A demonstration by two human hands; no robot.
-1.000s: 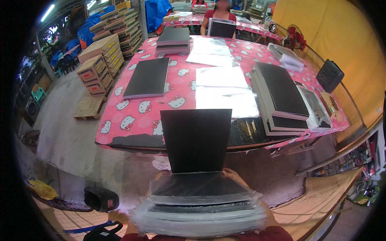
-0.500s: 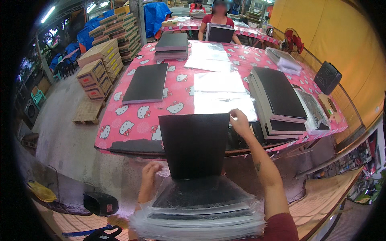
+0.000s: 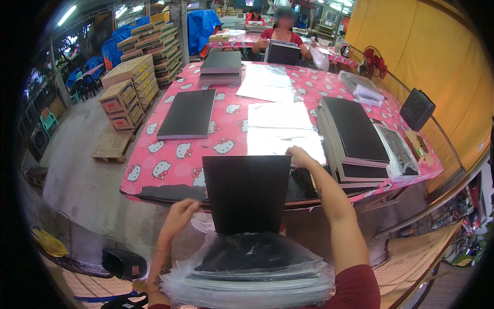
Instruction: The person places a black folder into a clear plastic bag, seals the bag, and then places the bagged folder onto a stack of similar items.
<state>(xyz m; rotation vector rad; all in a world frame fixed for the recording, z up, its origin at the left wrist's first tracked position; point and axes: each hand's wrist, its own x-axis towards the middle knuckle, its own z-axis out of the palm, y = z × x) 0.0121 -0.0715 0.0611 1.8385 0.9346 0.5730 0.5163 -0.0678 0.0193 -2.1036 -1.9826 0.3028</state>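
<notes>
A black rectangular board (image 3: 248,193) stands upright on a stack of boards wrapped in clear plastic (image 3: 252,275) on my lap. My right hand (image 3: 300,155) grips the board's top right corner. My left hand (image 3: 179,216) is by its lower left edge, fingers curled, touching or just beside the board. Beyond lies a table with a pink cartoon-print cloth (image 3: 177,154). Clear plastic sleeves (image 3: 283,139) lie on it just past my right hand.
A tall stack of black boards (image 3: 352,136) sits on the table's right, a flat one (image 3: 189,113) on the left, another stack (image 3: 221,64) at the far end. A person in red (image 3: 282,36) sits opposite. Cardboard boxes (image 3: 126,95) and a pallet (image 3: 110,147) stand on the left floor.
Both my hands have come up from under the stack. My right hand reached to the board's top right corner and my left rose to its lower left edge.
</notes>
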